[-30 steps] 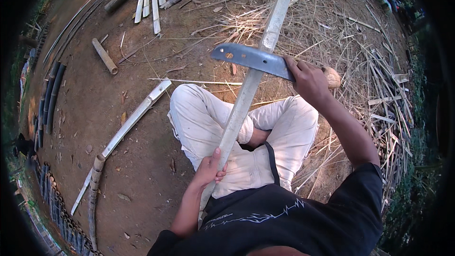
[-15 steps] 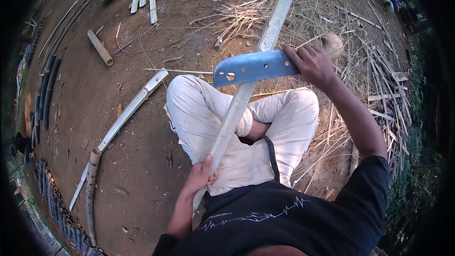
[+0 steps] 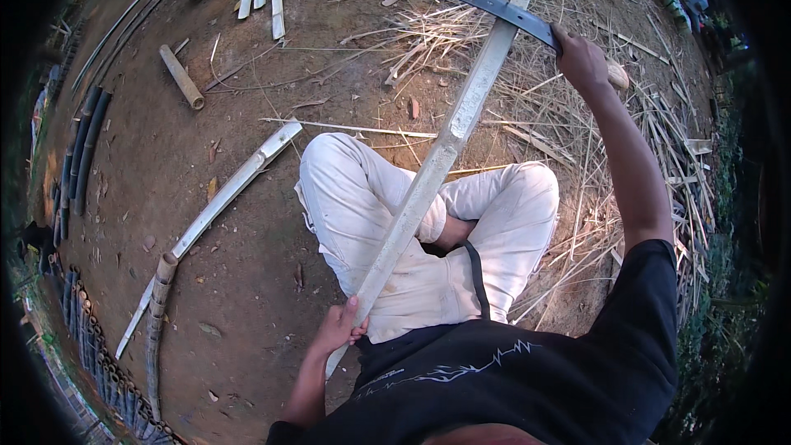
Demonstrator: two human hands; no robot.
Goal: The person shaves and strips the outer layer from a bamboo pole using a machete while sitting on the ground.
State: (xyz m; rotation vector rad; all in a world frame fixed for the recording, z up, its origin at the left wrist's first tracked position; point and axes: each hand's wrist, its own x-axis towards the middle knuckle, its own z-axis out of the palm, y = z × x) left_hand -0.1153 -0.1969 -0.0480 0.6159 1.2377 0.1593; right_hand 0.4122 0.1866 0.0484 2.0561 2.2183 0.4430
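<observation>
Several dark bamboo tubes [image 3: 89, 148] near the left edge of the ground [image 3: 239, 297]. Left hand [image 3: 336, 328], fingers wrapped round a long pale strip [image 3: 449, 144] near its lower end, slanting across the lap [image 3: 424, 301] (legs crossed). Right hand [image 3: 583, 59] gripping a broad knife [image 3: 486, 2], blade crosswise at the strip's far end.

Bamboo strip [image 3: 437, 161] slanted; dark knife [image 3: 501, 9] crosswise near far end.

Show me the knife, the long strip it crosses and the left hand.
Knife [image 3: 496, 5]: head view, middle of the blade.
Long strip [image 3: 438, 161]: head view, around mid-length.
Left hand [image 3: 335, 328]: head view, middle of the hand.
</observation>
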